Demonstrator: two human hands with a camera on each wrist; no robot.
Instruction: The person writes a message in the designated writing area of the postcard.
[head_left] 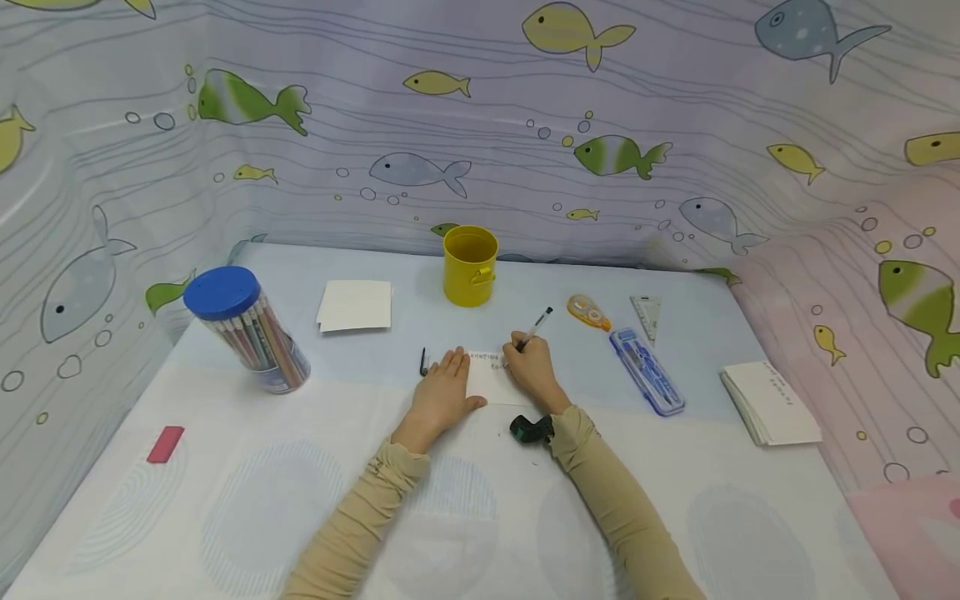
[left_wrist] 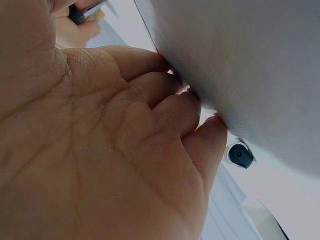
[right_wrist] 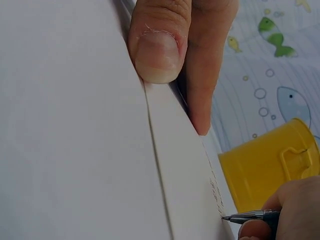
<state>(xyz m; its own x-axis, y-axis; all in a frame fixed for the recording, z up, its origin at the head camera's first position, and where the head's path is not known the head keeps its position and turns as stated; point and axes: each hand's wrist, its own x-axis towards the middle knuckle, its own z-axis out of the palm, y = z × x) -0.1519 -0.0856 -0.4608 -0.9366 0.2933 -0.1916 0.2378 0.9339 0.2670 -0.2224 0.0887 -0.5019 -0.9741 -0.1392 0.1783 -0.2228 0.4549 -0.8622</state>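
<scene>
Beige-sleeved left hand (head_left: 442, 392) spread flat, pinning small white paper card (head_left: 491, 382) at table centre. At three o'clock, right hand (head_left: 532, 367) pinching black ballpoint pen (head_left: 534, 328), apparently mid-line; next: steady strokes rightward.

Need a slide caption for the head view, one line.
Right hand writes with a pen on a card that the left hand presses flat.

Matt white paper card (head_left: 491, 382), smooth. Glossy yellow metal cup (head_left: 470, 266) nr table's far edge. Pen (head_left: 534, 329): plastic barrel, metal tip. Matt cloth table (head_left: 480, 500) cover.
</scene>
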